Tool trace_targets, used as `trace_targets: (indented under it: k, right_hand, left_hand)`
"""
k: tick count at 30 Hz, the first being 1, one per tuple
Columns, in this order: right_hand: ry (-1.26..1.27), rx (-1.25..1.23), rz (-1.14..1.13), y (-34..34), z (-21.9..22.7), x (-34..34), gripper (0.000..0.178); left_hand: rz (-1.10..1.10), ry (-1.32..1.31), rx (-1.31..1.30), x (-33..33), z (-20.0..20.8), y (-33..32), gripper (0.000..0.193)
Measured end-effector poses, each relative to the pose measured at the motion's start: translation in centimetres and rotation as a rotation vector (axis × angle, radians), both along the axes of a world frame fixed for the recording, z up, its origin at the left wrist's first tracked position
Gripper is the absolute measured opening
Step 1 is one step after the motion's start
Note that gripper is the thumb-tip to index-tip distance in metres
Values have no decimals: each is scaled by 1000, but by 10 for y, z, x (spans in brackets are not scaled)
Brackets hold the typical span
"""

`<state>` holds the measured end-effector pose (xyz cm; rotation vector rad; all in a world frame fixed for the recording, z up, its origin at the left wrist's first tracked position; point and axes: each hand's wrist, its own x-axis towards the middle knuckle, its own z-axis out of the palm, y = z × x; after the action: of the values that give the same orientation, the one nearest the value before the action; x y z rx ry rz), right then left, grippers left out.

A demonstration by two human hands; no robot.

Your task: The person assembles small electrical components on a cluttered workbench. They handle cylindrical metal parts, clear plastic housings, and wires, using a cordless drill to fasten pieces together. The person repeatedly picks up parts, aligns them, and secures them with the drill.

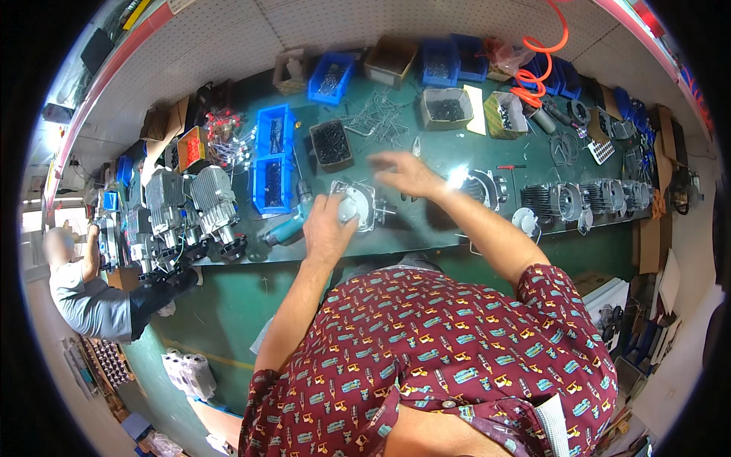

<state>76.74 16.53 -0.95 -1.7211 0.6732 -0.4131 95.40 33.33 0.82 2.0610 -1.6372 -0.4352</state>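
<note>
My left hand point(327, 228) is closed on a round pale cover point(349, 210), which lies against a silver motor housing point(370, 207) at the bench's near edge. Thin rods stick out from the housing on its right. My right hand point(410, 175) is held over the bench beyond the housing, its fingers stretched to the left with nothing visible in them. Just left of my left hand lies a teal power drill point(286, 230). Beyond the hands are an open box of black screws point(332, 145) and a pair of pliers point(416, 146).
Finned motors point(550, 201) line the right of the bench point(457, 228); larger motors point(212, 199) stand at left. Blue bins point(272, 183) and cardboard boxes point(391, 61) hold small parts. Loose metal rods point(381, 118) lie behind. An orange coiled hose point(529, 84) hangs down. Another person point(95, 293) sits far left.
</note>
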Motion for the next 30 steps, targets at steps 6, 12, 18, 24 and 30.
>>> trace_targets:
  k: [6,12,18,24,30]
  right_hand:
    - [135,-296,319,-31,-5,47,44]
    - [136,-269,446,-37,-18,64,32]
    - [130,-387,506,-39,-15,67,32]
    - [113,-439,566,-40,-19,68,30]
    - [167,-474,576,-41,-26,67,30]
  left_hand:
    - [-9,-47,42,-3,-12,-10,49]
    - [9,-39,106,-6,-13,-11,51]
    - [-12,-39,156,-6,-10,-11,48]
    - [-55,-103,101,-5,-21,-11,51]
    - [-120,-203,138,-5,-27,-15,51]
